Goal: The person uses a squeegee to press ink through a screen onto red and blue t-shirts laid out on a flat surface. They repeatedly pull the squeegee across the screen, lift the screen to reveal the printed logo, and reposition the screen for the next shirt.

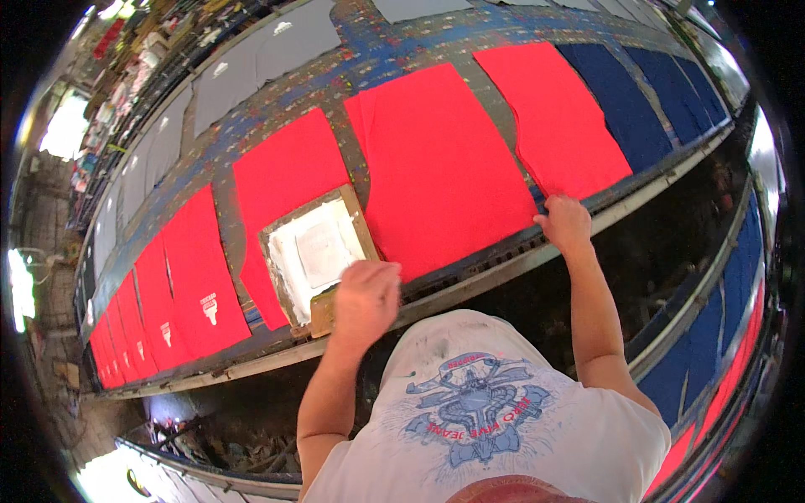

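A square printing screen [278, 243] with white ink and a pale inner patch lies across a red fabric panel [289, 155]. My left hand [369, 298] is at the screen's lower right corner, fingers curled; I cannot make out what, if anything, they hold. My right hand [563, 222] is at the table's front rail, with curled fingers at the lower left corner of another red panel [558, 109]; what they grip is unclear. A wide red panel [440, 168] lies between my hands. Red panels to the left [201, 260] carry small white prints.
The long, ink-speckled table [411, 46] also bears grey panels [268, 50] along its far side and navy panels [616, 101] at the right. A lower rack [696, 365] with navy and red pieces runs at the right. A cluttered floor [50, 218] shows at the far left.
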`<state>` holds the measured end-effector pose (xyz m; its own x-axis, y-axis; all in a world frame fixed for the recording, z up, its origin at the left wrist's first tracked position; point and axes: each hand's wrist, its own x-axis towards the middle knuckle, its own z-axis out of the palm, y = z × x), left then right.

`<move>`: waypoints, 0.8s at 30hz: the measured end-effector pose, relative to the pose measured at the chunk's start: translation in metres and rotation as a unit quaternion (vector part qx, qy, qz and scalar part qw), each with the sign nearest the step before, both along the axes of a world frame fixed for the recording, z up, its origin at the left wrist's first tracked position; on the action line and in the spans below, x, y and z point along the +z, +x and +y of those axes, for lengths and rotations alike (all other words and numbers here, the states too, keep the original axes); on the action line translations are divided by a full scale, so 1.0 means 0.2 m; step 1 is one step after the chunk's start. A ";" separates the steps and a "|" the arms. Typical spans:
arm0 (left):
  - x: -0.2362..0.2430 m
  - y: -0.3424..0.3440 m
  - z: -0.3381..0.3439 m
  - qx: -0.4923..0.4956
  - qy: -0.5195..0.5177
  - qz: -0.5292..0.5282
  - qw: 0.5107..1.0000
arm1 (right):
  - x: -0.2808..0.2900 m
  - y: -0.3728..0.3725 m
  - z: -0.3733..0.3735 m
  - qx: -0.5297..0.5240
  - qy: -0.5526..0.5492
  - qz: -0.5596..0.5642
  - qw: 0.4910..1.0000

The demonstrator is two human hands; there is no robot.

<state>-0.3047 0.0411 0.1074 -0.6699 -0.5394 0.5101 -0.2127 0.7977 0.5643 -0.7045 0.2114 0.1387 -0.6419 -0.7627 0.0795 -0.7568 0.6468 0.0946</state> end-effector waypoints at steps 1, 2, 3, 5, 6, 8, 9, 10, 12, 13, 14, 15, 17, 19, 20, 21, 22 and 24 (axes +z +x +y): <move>-0.01 -0.11 0.03 -0.019 -0.011 0.006 1.000 | -0.01 -0.04 0.01 -0.008 0.000 -0.021 1.000; -0.03 -0.20 0.07 -0.020 -0.013 -0.018 1.000 | -0.02 -0.07 0.00 0.006 -0.006 -0.052 0.999; -0.06 -0.28 0.10 -0.022 -0.009 -0.043 0.999 | -0.04 -0.09 -0.01 0.016 -0.010 -0.081 0.997; -0.11 -0.41 0.14 -0.016 0.020 -0.126 0.992 | -0.07 -0.11 -0.02 0.061 -0.029 -0.116 0.991; -0.13 -0.45 0.16 0.001 0.006 -0.126 0.992 | -0.08 -0.12 -0.03 0.067 -0.052 -0.154 0.984; -0.16 -0.52 0.20 0.045 0.009 -0.183 0.982 | -0.08 -0.15 -0.06 0.081 -0.104 -0.229 0.964; -0.16 -0.54 0.22 0.061 0.008 -0.182 0.981 | -0.08 -0.16 -0.08 0.103 -0.172 -0.284 0.938; -0.17 -0.56 0.23 0.079 0.011 -0.189 0.979 | -0.08 -0.17 -0.12 0.083 -0.251 -0.420 0.868; -0.18 -0.58 0.23 0.114 0.012 -0.205 0.972 | -0.08 -0.18 -0.21 -0.018 -0.373 -0.657 0.654; -0.19 -0.59 0.23 0.131 0.009 -0.214 0.968 | -0.08 -0.19 -0.22 0.002 -0.419 -0.729 0.541; -0.20 -0.59 0.21 0.147 -0.008 -0.206 0.967 | -0.07 -0.21 -0.26 0.013 -0.430 -0.746 0.508; -0.21 -0.59 0.19 0.153 -0.002 -0.229 0.961 | -0.05 -0.22 -0.30 0.022 -0.439 -0.765 0.470; -0.23 -0.57 0.13 0.169 -0.020 -0.240 0.956 | -0.03 -0.23 -0.36 0.012 -0.459 -0.780 0.425; -0.22 -0.53 0.06 0.198 -0.015 -0.178 0.964 | 0.02 -0.23 -0.43 -0.008 -0.479 -0.778 0.406; -0.19 -0.52 0.02 0.214 -0.009 -0.147 0.966 | 0.06 -0.25 -0.48 -0.008 -0.477 -0.776 0.412; -0.15 -0.52 -0.04 0.233 -0.009 -0.070 0.970 | 0.10 -0.26 -0.53 0.005 -0.476 -0.776 0.413; -0.10 -0.52 -0.10 0.251 0.008 -0.050 0.967 | 0.15 -0.28 -0.59 0.017 -0.476 -0.776 0.413; 0.07 -0.52 -0.29 0.255 -0.007 0.001 0.967 | 0.28 -0.33 -0.78 0.017 -0.488 -0.758 0.433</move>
